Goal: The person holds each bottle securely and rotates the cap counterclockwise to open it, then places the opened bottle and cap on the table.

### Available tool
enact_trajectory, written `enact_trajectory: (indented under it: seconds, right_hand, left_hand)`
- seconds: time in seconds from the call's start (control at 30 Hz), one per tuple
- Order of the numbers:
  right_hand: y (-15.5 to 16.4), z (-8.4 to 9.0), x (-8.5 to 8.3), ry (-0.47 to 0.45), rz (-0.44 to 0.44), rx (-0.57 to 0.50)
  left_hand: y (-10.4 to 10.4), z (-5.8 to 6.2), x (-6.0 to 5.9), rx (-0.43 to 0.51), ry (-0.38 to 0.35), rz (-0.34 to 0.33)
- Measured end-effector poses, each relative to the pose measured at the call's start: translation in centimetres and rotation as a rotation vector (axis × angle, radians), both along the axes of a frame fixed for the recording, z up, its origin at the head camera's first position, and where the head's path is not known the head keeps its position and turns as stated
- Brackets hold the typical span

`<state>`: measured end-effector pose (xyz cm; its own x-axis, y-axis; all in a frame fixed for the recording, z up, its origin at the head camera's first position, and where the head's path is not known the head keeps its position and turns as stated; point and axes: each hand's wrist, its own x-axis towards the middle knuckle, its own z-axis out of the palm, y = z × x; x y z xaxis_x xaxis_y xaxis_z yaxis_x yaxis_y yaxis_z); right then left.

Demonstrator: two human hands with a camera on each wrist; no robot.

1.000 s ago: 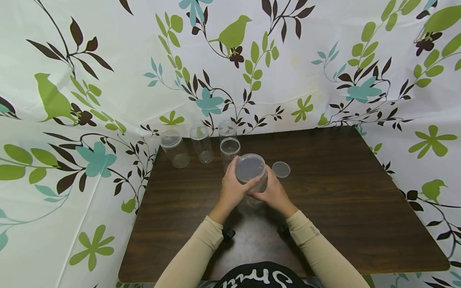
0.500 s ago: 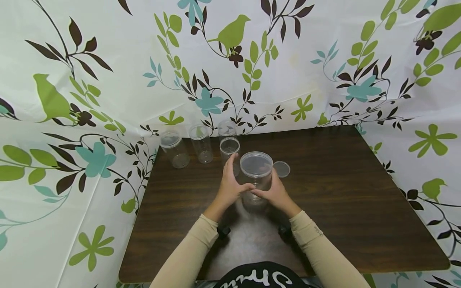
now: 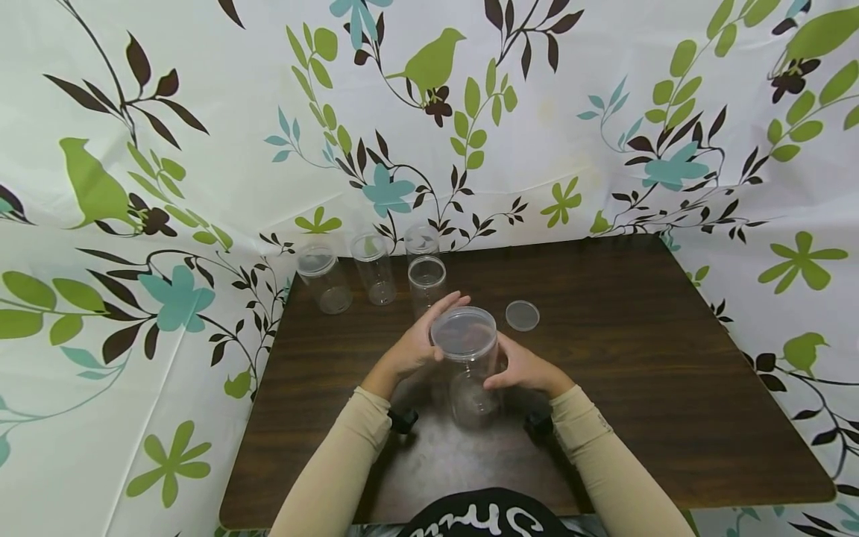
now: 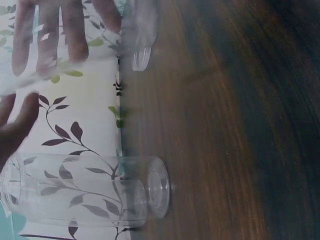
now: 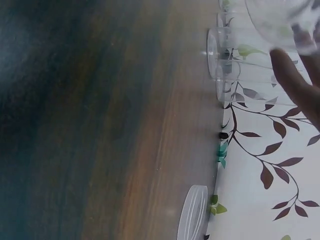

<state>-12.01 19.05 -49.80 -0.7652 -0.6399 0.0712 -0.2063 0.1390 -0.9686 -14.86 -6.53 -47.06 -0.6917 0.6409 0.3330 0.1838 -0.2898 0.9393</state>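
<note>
Near the table's front middle, a clear lidded jar (image 3: 467, 365) stands upright on the dark wooden table (image 3: 658, 388), between the person's two hands. The left hand (image 3: 416, 343) lies against the jar's left side near the lid, its fingers nearly straight and reaching up past the rim; the left wrist view shows those fingers (image 4: 50, 35) spread and uncurled. The right hand (image 3: 526, 368) touches the jar's right side lower down, thumb towards the wall and fingers loosely bent; whether it truly grips cannot be told. Just behind the jar stands a smaller open jar (image 3: 426, 282), and beyond it a row of three more jars (image 3: 371, 267) lines the table's far left edge. A loose lid (image 3: 522, 315) lies flat on the table, just right of and behind the held jar, apart from it. Cloth printed with leaves and birds (image 3: 429, 63) hangs all round.
</note>
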Motion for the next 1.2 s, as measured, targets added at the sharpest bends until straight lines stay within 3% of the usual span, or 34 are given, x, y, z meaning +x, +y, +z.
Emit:
enact_trajectory:
  seconds: [0.1,0.23,0.33,0.57,0.6,0.73,0.87,0.93,1.03,1.2]
  right_hand:
    - [0.0,0.1,0.0,-0.012,0.051,-0.019]
    - [-0.2,-0.2,0.0,0.011,0.020,-0.019]
    - [-0.6,-0.3,0.1,0.056,-0.084,0.028]
    - [-2.8,-0.7,0.2,0.215,-0.411,0.147]
    - [-3.2,-0.8,0.2,0.240,-0.453,0.152]
    - [-4.6,-1.2,0.5,0.447,-0.633,0.234]
    - [-5.4,-1.4,0.9,0.715,-0.789,0.321]
    - [-5.6,-1.5,1.0,0.769,-0.816,0.323]
    - [-5.5,-1.3,1.0,0.717,-0.795,0.305]
    - [-4.2,-0.8,0.7,0.356,-0.604,0.184]
  left_hand:
    - [-0.3,0.0,0.0,-0.006,0.000,-0.048]
    - [-0.4,0.1,0.2,-0.036,-0.002,-0.003]
    - [0.0,0.1,0.5,-0.095,0.028,0.134]
    - [2.4,0.3,1.6,-0.277,0.084,0.561]
    - [2.7,0.9,1.9,-0.277,0.073,0.596]
    - [4.0,0.6,2.2,-0.254,0.064,0.706]
    - [4.8,-0.1,2.2,-0.274,0.086,0.773]
    - [4.9,-0.1,2.3,-0.293,0.094,0.790]
    - [4.6,0.1,2.5,-0.315,0.112,0.787]
    - [3.5,0.3,2.4,-0.276,0.133,0.701]
